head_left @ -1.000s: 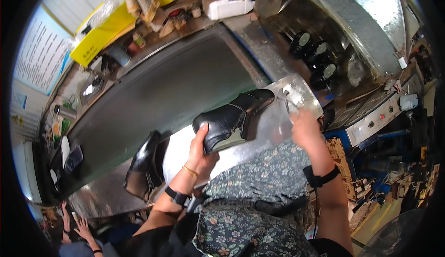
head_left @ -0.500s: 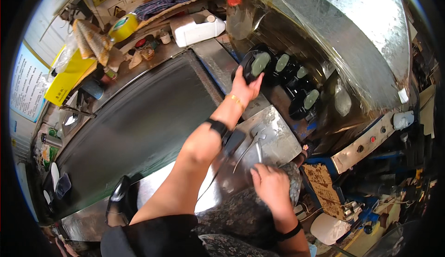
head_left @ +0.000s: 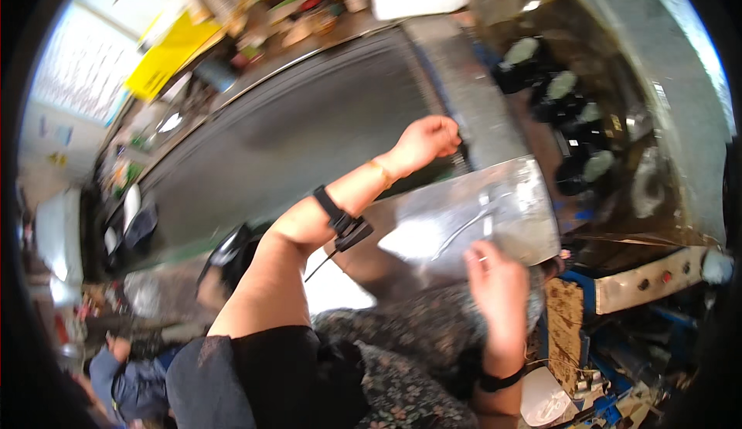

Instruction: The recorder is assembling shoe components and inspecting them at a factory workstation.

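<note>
Leaves black shoe [head_left: 518,66] at 2 o'clock (placement likely done) | withdraws left hand [head_left: 425,141], curled together, nothing visible inside | pinches silver tool [head_left: 486,216] in right hand [head_left: 498,282], 4 o'clock

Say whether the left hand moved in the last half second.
Yes: the left hand has come back leftward from the shoes to the right edge of the belt.

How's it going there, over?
Left hand over dark surface, no shoe visible in it. Right hand at handle of metal tool. Black shoes at right, soles up, unobstructed.
</note>
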Action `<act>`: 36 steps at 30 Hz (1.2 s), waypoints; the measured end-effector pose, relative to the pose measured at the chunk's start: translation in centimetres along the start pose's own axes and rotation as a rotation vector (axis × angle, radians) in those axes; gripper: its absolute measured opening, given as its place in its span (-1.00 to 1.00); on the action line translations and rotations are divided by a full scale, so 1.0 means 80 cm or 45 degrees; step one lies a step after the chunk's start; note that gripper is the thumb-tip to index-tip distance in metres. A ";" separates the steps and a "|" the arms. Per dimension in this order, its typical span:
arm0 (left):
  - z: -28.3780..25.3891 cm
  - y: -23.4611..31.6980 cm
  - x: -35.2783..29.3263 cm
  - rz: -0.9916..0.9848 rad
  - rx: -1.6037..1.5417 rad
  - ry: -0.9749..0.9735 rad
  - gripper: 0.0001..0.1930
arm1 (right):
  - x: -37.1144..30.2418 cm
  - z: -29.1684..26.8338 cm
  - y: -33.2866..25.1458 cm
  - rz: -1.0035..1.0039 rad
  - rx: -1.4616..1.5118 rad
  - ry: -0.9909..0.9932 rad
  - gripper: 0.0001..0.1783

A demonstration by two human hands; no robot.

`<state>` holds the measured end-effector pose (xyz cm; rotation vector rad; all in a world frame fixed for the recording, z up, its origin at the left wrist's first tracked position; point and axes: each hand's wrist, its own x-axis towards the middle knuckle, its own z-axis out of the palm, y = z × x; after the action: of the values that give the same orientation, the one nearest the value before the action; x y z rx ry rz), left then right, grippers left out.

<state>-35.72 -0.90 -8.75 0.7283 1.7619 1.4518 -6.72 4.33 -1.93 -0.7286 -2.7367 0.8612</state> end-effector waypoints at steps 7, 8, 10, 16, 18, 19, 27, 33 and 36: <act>-0.220 -0.008 -0.404 -0.155 2.096 0.655 -0.25 | -0.007 0.000 0.009 0.146 0.451 -0.094 -0.74; -0.240 -0.002 -0.436 -0.403 2.035 0.691 -0.20 | -0.009 0.001 0.007 0.129 0.450 -0.092 -0.74; -0.256 0.026 -0.469 -0.837 1.316 0.643 -0.11 | -0.015 0.000 0.002 0.104 0.443 -0.043 -0.74; -0.239 0.035 -0.452 -0.646 1.540 0.354 -0.16 | -0.044 -0.003 -0.014 -0.124 0.006 0.096 -0.77; -0.208 0.082 -0.451 -0.212 1.368 0.245 -0.25 | -0.055 -0.001 -0.009 -0.081 0.164 0.160 -0.77; -0.181 0.123 -0.447 -0.074 1.250 0.171 -0.26 | -0.065 -0.002 -0.003 -0.065 0.334 0.182 -0.77; 0.023 0.240 -0.425 1.746 0.939 -1.091 -0.54 | -0.071 -0.092 -0.041 0.350 1.452 0.311 -0.41; 0.098 0.166 -0.358 1.251 0.364 -0.737 -0.22 | -0.203 -0.121 -0.072 0.233 0.490 0.691 -0.64; 0.154 0.156 -0.352 0.850 0.150 -0.710 0.07 | -0.231 -0.121 -0.114 0.010 0.167 0.557 -0.53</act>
<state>-9.75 -13.87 7.31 1.7139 1.2178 1.3512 8.59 -6.75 10.81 -0.7933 -2.2727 0.7662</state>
